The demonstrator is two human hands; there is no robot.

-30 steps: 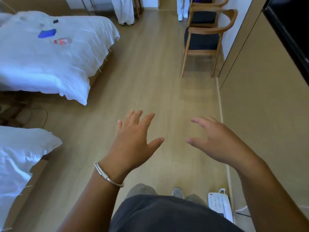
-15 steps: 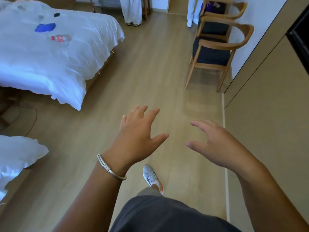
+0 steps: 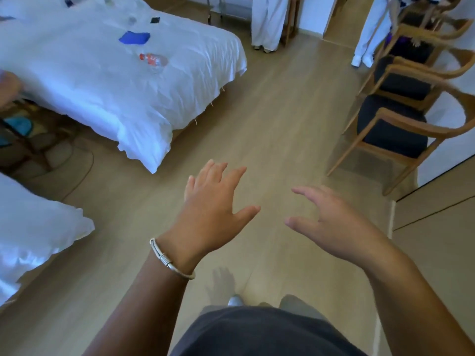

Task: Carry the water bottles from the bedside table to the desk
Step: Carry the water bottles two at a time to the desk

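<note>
One water bottle (image 3: 153, 60) lay on its side on the white bed (image 3: 102, 80), its long axis running left to right, red label toward the left. Both hands, left hand (image 3: 213, 214) and right hand (image 3: 331, 227), hovered over the wooden floor (image 3: 270, 129), fingers spread, grasping nothing.

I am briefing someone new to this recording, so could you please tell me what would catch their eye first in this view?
Two bare hands held out empty over the wooden floor dominate the foreground: the left hand, with a silver bracelet on its wrist, and the right hand, both with fingers spread. At upper left, a white bed carries a plastic bottle with a red label and a blue item. Wooden chairs with dark seats line the right wall.
</note>
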